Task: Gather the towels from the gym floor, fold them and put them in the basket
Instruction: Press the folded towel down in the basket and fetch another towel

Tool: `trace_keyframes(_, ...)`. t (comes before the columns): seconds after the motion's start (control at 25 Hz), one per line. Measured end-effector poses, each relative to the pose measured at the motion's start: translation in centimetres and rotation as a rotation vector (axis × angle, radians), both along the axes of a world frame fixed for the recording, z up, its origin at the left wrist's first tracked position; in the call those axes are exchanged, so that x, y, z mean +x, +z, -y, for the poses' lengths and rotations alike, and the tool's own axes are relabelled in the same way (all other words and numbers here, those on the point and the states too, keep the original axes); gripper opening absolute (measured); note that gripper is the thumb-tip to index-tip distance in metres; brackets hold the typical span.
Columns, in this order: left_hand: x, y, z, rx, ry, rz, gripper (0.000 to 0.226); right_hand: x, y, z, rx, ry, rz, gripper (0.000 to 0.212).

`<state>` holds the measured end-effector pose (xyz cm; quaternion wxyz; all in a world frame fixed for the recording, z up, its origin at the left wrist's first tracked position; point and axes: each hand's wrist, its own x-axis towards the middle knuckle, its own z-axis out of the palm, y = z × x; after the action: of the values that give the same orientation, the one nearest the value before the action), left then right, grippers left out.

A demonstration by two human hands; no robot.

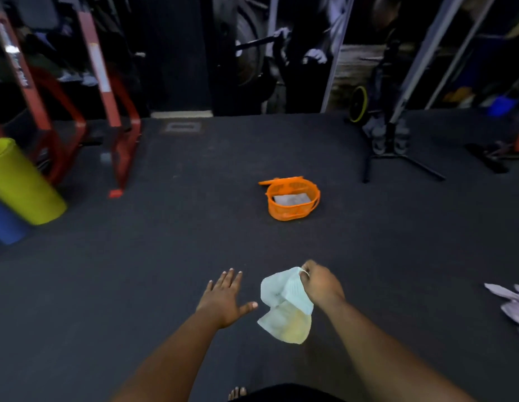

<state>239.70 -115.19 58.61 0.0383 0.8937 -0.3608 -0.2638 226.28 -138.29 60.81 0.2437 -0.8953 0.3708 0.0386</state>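
Note:
My right hand (320, 284) grips a pale blue-green towel (284, 303) by its upper edge, and the cloth hangs crumpled below my fist above the dark floor. My left hand (223, 297) is held out flat beside it, fingers spread, touching nothing. Farther ahead on the floor stands an orange basket (293, 211) with its lid tipped back and a folded grey-white towel (291, 199) lying inside. A crumpled lilac towel (513, 304) lies on the floor at the right edge.
A red rack frame (113, 117) stands at the back left, with a rolled yellow mat (23, 184) and a blue roll (4, 224) beside it. A black stand (391, 146) with splayed legs is at the back right. My bare toes (238, 393) show at the bottom.

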Motion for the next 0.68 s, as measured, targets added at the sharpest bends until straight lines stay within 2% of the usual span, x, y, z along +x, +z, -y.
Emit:
trace_keyframes(0.2, 6.8, 1.0, 9.2, 0.005, -0.120, 0.051, 0.104, 2.9, 1.1, 8.4, -0.032, -0.135, 0.064, 0.014)
trace_keyframes(0.36, 10.5, 1.0, 17.2, 0.017, -0.141, 0.090, 0.102, 6.4, 0.5, 16.5, -0.038, -0.134, 0.092, 0.014)
trace_keyframes(0.68, 14.9, 2.0, 31.1, 0.033, -0.034, 0.117, 0.106, 13.7, 0.2, 31.4, 0.042, -0.025, 0.136, 0.012)
